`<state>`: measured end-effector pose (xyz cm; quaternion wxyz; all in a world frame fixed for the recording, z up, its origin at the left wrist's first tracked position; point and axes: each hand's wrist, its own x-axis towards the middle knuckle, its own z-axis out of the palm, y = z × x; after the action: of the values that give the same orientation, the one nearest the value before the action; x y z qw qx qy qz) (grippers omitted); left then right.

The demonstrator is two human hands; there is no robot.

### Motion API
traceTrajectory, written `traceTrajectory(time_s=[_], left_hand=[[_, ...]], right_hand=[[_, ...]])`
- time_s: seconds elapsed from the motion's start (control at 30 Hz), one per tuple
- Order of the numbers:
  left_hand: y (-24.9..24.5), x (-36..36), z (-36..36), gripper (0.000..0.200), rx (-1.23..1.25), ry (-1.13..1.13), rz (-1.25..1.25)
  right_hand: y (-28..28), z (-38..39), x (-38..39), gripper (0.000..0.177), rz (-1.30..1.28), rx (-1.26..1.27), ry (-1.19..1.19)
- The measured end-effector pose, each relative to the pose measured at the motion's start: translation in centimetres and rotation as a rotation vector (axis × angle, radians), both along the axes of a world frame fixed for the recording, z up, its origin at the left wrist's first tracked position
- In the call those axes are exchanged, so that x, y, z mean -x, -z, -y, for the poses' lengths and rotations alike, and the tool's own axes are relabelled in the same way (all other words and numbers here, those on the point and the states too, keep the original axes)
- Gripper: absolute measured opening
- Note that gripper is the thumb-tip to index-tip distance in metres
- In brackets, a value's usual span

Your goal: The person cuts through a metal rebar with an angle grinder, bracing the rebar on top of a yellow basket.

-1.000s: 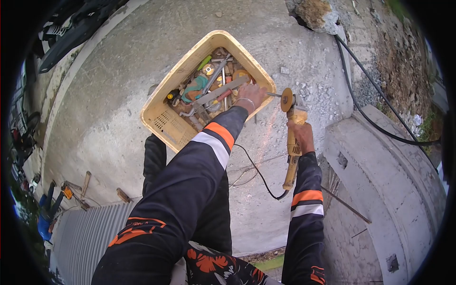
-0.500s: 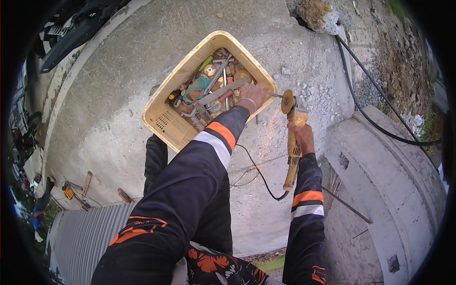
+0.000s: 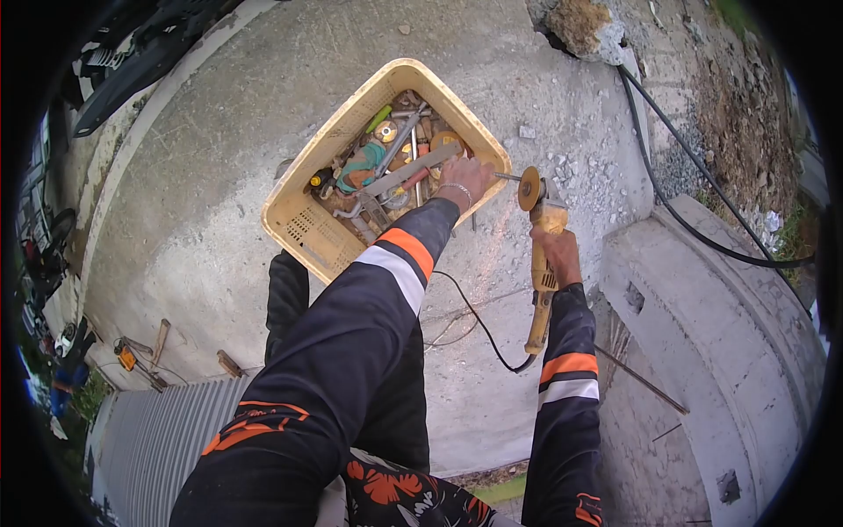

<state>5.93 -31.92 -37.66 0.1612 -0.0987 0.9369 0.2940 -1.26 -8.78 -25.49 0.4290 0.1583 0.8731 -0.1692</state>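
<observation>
My right hand (image 3: pixel 562 256) is wrapped round the body of a yellow angle grinder (image 3: pixel 544 285), held upright to the right of the crate. Its brown disc (image 3: pixel 529 188) meets the tip of a thin metal rod (image 3: pixel 507 176). Closed at the right rim of the yellow plastic crate (image 3: pixel 303 241), my left hand (image 3: pixel 471 180) grips this rod; its other end is hidden. Faint orange sparks show below the disc. Inside the crate lie a long flat metal blade (image 3: pixel 408 170), a green-and-brown cloth (image 3: pixel 359 167), loose discs and several tools.
A black power cord (image 3: pixel 481 321) runs from the grinder across the concrete. Rubble (image 3: pixel 584 180) is scattered to the right, near a thick black cable (image 3: pixel 694 215) and a curved concrete block (image 3: pixel 702 325). A corrugated sheet (image 3: pixel 162 439) lies lower left; a person (image 3: pixel 68 378) is at the far left.
The orange spark stream below the disc has become fainter. Both hands, the rod and the grinder hold nearly the same place. The person at the far left has shifted slightly.
</observation>
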Motion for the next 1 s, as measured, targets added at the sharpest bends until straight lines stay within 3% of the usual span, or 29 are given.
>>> traceTrajectory(time_s=[0.4,0.5,0.63,0.7,0.8,1.0], left_hand=[[-0.5,0.0,0.2,0.024,-0.032,-0.01,0.028],[-0.3,0.2,0.2,0.025,-0.031,0.0,0.039],[-1.4,0.6,0.6,0.02,-0.101,0.006,0.155],[-0.9,0.4,0.5,0.022,-0.064,-0.002,0.086],[-0.4,0.2,0.3,0.024,-0.058,-0.018,0.046],[-1.1,1.1,1.0,0.023,-0.063,0.01,0.125]], right_hand=[[0.1,0.8,0.9,0.058,0.0,-0.015,-0.003],[-0.1,1.0,0.3,0.04,-0.065,-0.009,-0.02],[0.5,0.1,-0.1,0.041,-0.066,-0.003,-0.031],[0.7,-0.2,-0.2,0.042,-0.07,-0.026,-0.055],[0.2,-0.2,-0.3,0.06,0.012,-0.042,-0.03],[1.2,-1.0,-1.2,0.057,-0.001,-0.056,-0.018]])
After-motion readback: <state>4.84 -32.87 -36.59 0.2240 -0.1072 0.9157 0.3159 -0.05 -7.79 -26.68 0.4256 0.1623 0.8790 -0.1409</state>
